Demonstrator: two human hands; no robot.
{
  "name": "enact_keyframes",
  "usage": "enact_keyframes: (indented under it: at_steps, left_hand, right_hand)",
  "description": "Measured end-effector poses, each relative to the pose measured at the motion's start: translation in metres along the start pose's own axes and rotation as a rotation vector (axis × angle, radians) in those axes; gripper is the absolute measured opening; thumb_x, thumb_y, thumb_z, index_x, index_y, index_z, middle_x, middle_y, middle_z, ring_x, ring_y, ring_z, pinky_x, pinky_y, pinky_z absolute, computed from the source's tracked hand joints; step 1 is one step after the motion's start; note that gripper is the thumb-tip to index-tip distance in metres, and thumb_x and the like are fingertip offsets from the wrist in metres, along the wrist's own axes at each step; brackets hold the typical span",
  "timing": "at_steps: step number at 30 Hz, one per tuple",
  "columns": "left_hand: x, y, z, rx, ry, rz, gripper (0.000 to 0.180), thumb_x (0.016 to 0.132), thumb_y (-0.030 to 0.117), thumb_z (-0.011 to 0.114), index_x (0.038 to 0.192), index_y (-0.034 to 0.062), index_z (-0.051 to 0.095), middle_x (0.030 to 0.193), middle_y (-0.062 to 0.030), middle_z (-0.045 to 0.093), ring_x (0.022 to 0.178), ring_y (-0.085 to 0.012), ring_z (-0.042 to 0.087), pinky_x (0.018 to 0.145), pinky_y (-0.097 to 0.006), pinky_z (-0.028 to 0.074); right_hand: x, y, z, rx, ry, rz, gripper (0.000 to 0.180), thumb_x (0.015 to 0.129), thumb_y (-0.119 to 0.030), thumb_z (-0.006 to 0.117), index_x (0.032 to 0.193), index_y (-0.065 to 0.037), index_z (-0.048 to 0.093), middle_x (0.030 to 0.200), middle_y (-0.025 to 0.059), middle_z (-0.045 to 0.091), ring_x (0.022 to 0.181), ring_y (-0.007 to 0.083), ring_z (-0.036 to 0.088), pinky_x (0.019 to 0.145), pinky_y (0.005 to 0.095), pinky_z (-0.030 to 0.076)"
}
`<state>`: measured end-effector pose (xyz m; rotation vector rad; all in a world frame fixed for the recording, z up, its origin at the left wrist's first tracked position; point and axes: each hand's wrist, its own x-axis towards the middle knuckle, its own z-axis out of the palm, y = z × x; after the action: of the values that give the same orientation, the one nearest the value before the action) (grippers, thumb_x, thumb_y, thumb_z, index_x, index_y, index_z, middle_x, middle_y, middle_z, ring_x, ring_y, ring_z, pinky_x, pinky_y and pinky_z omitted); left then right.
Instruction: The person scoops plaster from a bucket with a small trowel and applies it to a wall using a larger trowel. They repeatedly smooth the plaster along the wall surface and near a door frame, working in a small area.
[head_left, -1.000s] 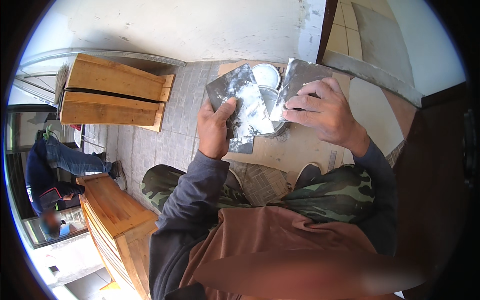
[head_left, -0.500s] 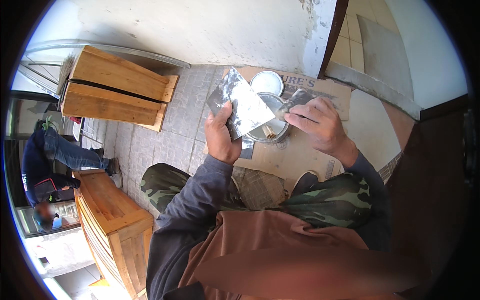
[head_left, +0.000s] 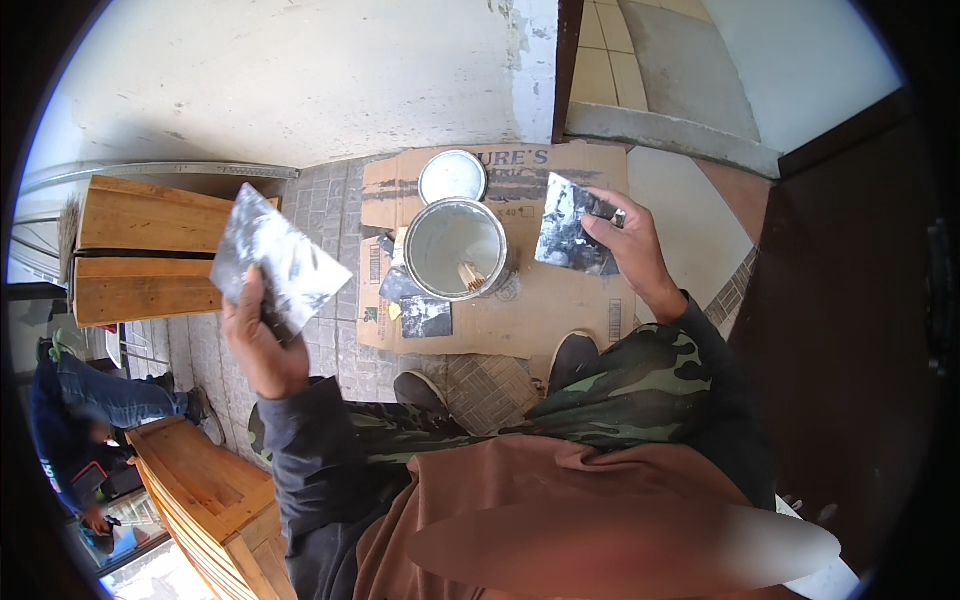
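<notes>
In my left hand [head_left: 262, 345] is a thin, flat four-cornered plate [head_left: 290, 250], its surface smeared white and grey, with my thumb pressed on its lower edge. My right hand [head_left: 640, 252] grips a smaller dark, flat sheet [head_left: 568, 228] marked with white smears, its thumb across the face. Between the two hands, lower down on the floor, stands an open round tub [head_left: 430, 225] with a pale inside. A brush-like thing [head_left: 470, 274] shows its light end inside the tub's near right part. Neither hand touches the tub.
Flattened cardboard [head_left: 560, 320] lies under the tub, bearing a round lid [head_left: 452, 178] and smeared dark sheets [head_left: 427, 316]. Wooden furniture [head_left: 150, 215] stands at left, with another wooden piece [head_left: 205, 465] nearer. A person [head_left: 80, 410] is at far left. A wall [head_left: 300, 80] rises behind.
My hands have moved apart from above the tub, the left one leftward with its plate. The smeared face of the right hand's sheet now shows. My view has shifted to the right.
</notes>
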<state>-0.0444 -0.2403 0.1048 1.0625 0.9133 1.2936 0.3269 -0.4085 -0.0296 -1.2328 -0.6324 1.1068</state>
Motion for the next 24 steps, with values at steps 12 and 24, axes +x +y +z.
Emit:
enact_keyframes:
  at_steps: [12,24]
  left_hand:
    - [0.006,0.028,-0.137,0.594,0.320,0.183,0.039,0.095,0.002,0.062,0.134,-0.0009,0.060,0.126,-0.0078,0.064,0.116,-0.0177,0.061,0.103,-0.032,0.049]
    - [-0.026,0.045,-0.125,0.286,0.448,0.050,0.032,0.100,0.017,0.062,0.128,0.0012,0.066,0.126,-0.0095,0.063,0.118,-0.0173,0.061,0.099,-0.032,0.051]
  right_hand:
    - [0.033,0.067,-0.025,-0.969,0.439,-0.801,0.050,0.083,0.010,0.060,0.131,-0.003,0.064,0.111,0.0125,0.071,0.100,0.0284,0.066,0.089,0.0382,0.053]
    - [0.155,-0.001,-0.041,-2.195,0.334,-1.172,0.047,0.089,-0.018,0.057,0.135,-0.007,0.060,0.123,0.0050,0.061,0.089,0.0183,0.055,0.071,0.0352,0.040]
